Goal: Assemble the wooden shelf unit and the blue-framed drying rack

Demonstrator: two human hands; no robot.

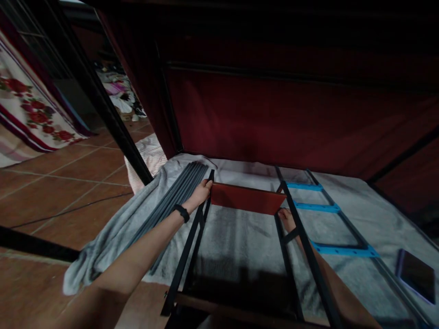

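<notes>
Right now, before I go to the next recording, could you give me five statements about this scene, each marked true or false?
1. The left hand is at the left end of the reddish board. True.
2. The dark band is on the right wrist. False: it is on the left wrist.
3. The grey rods lie to the left of the board. True.
4. The phone is in the right hand. False: it lies on the grey blanket, apart from that hand, which is near the board's right end.
5. The blue bars lie to the right of the board. True.
</notes>
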